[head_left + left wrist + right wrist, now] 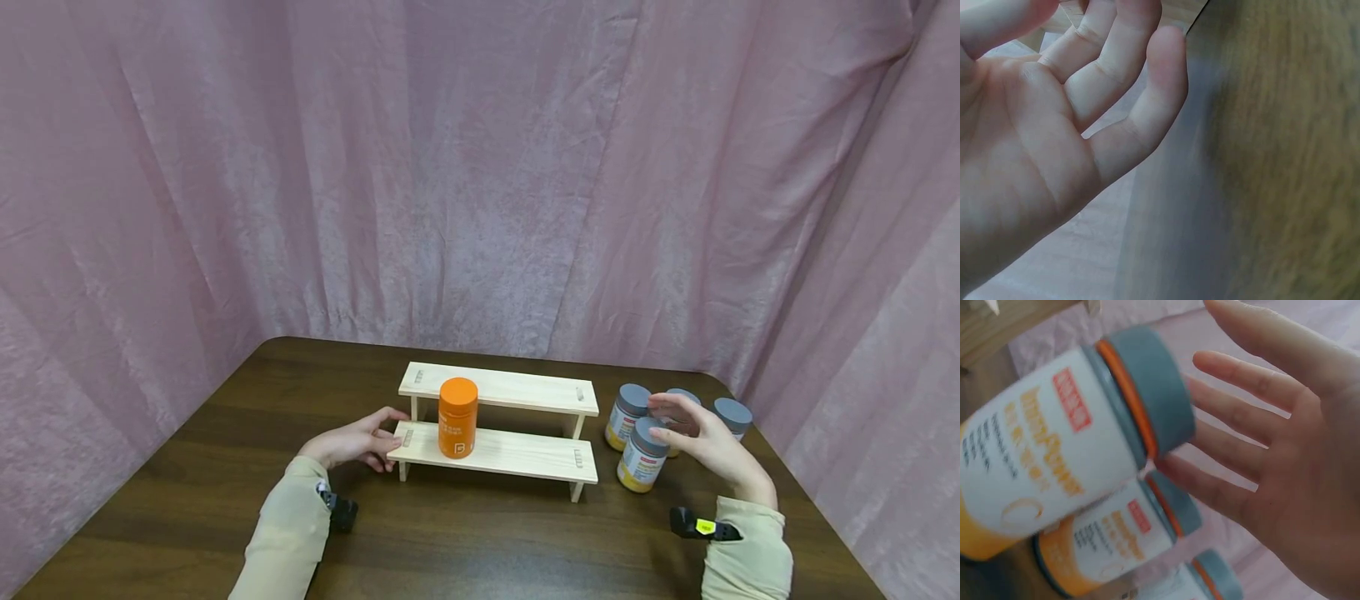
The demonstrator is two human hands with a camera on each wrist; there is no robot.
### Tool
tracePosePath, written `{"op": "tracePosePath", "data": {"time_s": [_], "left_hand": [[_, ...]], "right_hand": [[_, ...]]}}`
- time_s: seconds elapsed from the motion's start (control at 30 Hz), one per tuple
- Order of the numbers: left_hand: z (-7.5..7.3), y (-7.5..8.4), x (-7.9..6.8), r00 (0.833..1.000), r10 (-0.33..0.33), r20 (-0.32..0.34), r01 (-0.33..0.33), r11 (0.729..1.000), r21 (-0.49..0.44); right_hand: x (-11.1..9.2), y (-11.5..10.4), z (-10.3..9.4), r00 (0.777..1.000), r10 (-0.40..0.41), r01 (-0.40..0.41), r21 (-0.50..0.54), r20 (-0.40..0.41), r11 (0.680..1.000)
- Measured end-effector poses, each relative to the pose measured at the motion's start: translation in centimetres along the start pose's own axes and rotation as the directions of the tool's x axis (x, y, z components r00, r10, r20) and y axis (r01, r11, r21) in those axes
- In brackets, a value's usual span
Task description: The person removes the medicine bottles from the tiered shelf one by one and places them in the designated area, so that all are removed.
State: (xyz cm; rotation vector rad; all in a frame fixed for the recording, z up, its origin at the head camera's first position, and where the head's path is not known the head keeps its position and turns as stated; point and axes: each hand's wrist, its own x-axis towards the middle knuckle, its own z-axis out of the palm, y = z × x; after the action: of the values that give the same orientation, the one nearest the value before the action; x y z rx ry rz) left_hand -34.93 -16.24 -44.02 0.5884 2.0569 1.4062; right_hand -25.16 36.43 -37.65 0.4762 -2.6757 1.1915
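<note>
A two-tier wooden shelf stands on the table, its lower tier in front. On that tier an orange bottle with an orange lid stands upright. My left hand holds the left end of the shelf, fingers bent about it; in the left wrist view the fingertips are partly cut off. My right hand is over the grey-lidded bottles, its fingers spread and gently bent around the front bottle without a visible grip. The right wrist view shows this bottle beside the open palm.
Behind the front bottle stand more grey-lidded bottles, one at the left and one at the far right, another partly hidden by the right hand. Pink curtains hang behind the dark wooden table.
</note>
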Motion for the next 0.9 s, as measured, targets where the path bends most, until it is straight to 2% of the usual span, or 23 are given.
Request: {"op": "tracePosePath", "data": {"time_s": [0.1, 0.33, 0.47, 0.7, 0.9], "left_hand": [[0.0, 0.0, -0.1, 1.000, 0.008, 0.004, -0.008, 1.000, 0.006], [0.1, 0.3, -0.3, 1.000, 0.018, 0.002, -0.018, 1.000, 0.001], [0.1, 0.2, -0.2, 1.000, 0.020, 0.001, -0.020, 1.000, 0.000], [0.0, 0.0, -0.1, 1.000, 0.013, 0.007, -0.013, 1.000, -0.005], [-0.1, -0.2, 0.0, 1.000, 0.013, 0.011, -0.013, 1.000, -0.008]], "right_hand": [[0.4, -1.0, 0.3, 0.999, -0.044, 0.044, 0.001, -0.008, 0.999], [1.8, -3.5, 1.4, 0.992, -0.113, 0.110, 0.049, 0.052, 0.993], [2.5, -4.3, 2.1, 0.988, -0.153, 0.151, 0.059, 0.034, 0.987], [3.1, -5.0, 3.1, 0.989, -0.150, 0.151, 0.061, -0.008, 0.987], [3.8, -5.6, 4.0, 0.986, -0.163, 0.165, 0.110, -0.022, 0.980]]}}
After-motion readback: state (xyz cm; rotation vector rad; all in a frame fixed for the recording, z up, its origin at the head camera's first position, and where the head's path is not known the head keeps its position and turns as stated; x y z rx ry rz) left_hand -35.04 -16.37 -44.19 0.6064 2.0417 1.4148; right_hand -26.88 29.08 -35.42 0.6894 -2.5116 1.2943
